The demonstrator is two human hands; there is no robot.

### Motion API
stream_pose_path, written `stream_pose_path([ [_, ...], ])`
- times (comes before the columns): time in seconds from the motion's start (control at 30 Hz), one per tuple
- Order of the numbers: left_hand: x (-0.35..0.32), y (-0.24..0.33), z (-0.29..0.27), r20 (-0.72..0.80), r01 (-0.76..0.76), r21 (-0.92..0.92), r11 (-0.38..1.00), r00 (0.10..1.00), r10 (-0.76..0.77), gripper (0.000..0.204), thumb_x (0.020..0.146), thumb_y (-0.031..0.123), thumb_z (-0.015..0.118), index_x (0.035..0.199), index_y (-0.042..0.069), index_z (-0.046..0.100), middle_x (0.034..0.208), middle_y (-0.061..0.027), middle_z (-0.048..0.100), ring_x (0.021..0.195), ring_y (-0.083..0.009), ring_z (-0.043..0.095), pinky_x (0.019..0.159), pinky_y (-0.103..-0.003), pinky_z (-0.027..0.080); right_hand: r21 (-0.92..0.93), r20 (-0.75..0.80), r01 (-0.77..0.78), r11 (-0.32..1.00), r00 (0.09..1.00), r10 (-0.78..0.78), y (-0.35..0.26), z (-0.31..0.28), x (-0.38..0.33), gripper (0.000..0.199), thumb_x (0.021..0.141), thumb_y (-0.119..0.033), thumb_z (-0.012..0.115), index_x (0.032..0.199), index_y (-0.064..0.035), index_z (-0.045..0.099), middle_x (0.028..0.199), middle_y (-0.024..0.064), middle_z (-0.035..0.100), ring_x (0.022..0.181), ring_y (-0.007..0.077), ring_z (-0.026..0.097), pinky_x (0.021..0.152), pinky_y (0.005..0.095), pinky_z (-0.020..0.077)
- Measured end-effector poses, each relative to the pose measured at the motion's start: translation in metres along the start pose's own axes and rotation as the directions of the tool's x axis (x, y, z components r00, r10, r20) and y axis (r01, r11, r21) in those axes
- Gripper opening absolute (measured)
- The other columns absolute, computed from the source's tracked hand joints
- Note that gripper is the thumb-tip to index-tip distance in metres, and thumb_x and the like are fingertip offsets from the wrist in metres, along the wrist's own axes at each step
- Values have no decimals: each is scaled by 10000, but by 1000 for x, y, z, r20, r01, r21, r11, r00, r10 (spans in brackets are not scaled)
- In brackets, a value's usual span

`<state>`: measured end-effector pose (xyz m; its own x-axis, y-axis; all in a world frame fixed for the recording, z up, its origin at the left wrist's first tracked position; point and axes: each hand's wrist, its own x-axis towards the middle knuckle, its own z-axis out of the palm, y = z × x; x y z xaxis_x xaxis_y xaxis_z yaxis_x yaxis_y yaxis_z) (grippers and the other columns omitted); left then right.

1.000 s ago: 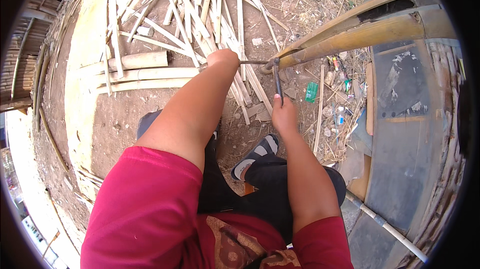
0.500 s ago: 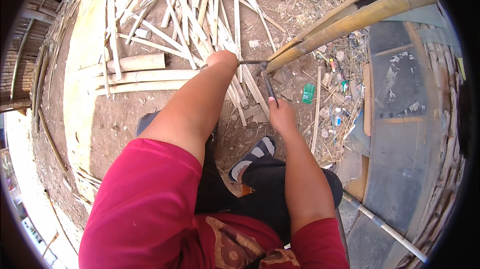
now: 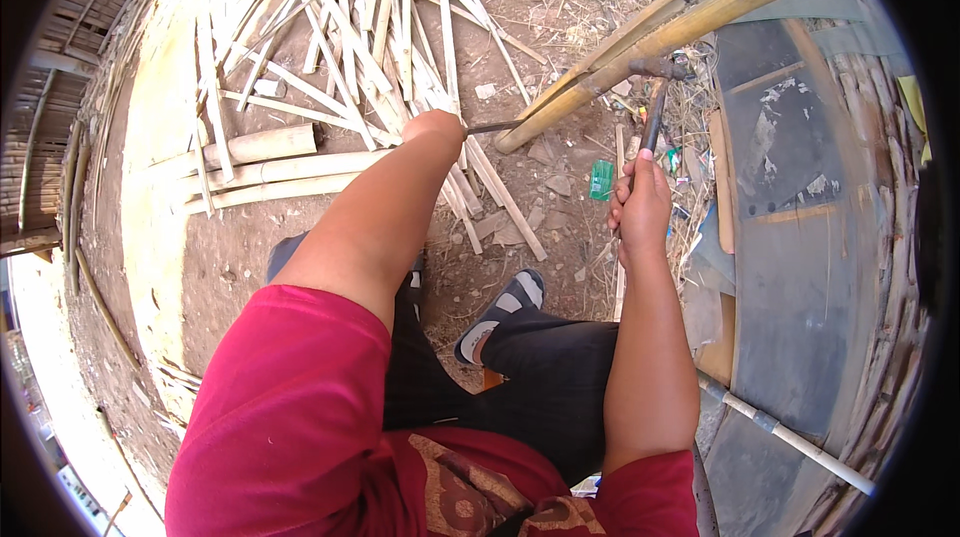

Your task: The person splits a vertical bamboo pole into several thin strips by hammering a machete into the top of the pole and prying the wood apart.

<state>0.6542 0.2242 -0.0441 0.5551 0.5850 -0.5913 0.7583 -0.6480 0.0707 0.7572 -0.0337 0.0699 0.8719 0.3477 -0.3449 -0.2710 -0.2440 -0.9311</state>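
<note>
A thick yellow bamboo pole (image 3: 690, 29) slants up to the right, split lengthwise with a long gap near its upper end. My left hand (image 3: 434, 126) is closed on a dark-bladed knife (image 3: 493, 126), its handle hidden in the fist. The blade reaches into the split at the pole's lower end. My right hand (image 3: 643, 202) is wrapped round the handle of a hammer (image 3: 655, 115). The hammer's head is raised to the right of the knife, in front of the pole in this view.
A pile of bamboo strips (image 3: 375, 37) lies ahead on the dirt. Cut bamboo lengths (image 3: 270, 172) rest at the left. Green plastic litter (image 3: 601, 180) and straw lie under the pole. Dark panels (image 3: 790, 167) stretch along the right, with a pale pole (image 3: 800, 442) near them.
My right hand has swung the hammer up and to the right, away from the knife blade. My left hand still grips the knife in the bamboo.
</note>
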Motion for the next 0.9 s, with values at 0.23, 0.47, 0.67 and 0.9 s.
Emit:
stream_pose_path([
  [0.23, 23, -16, 27, 7, 34, -14, 999, 999, -34, 312, 910, 102, 683, 1159, 265, 777, 1187, -48, 746, 1086, -270, 730, 869, -395, 603, -86, -365, 329, 940, 868, -337, 30, -3, 80, 583, 834, -406, 890, 1034, 19, 546, 804, 29, 523, 689, 138, 560, 669, 288, 500],
  [0.47, 18, -26, 35, -16, -12, 5, 1000, 1000, 12, 266, 984, 302, 630, 1150, 156, 777, 1120, -116, 764, 1074, -298, 734, 885, -428, 582, 244, -204, 593, 767, 805, -557, 8, 36, 124, 745, 746, -255, 970, 1233, 97, 531, 1147, 145, 676, 1070, 199, 649, 949, 337, 507],
  [0.67, 6, -31, 30, -89, -58, 13, 998, 994, 59, 214, 952, 204, 650, 1109, 121, 769, 1123, -143, 757, 1062, -325, 731, 899, -437, 583, 157, -335, 571, 806, 798, -501, 10, 43, 133, 548, 809, -60, 885, 1228, 32, 544, 1102, 74, 651, 974, 165, 648, 882, 313, 524],
  [0.9, -21, -59, -22, -134, -88, -81, 993, 988, 77, 274, 886, 80, 652, 1155, 83, 707, 1124, -178, 737, 1098, -354, 698, 933, -456, 568, 397, -326, 522, 755, 849, -416, -31, 12, 128, 383, 845, -12, 820, 1140, -19, 577, 1025, 74, 666, 864, 162, 679, 676, 283, 553],
])
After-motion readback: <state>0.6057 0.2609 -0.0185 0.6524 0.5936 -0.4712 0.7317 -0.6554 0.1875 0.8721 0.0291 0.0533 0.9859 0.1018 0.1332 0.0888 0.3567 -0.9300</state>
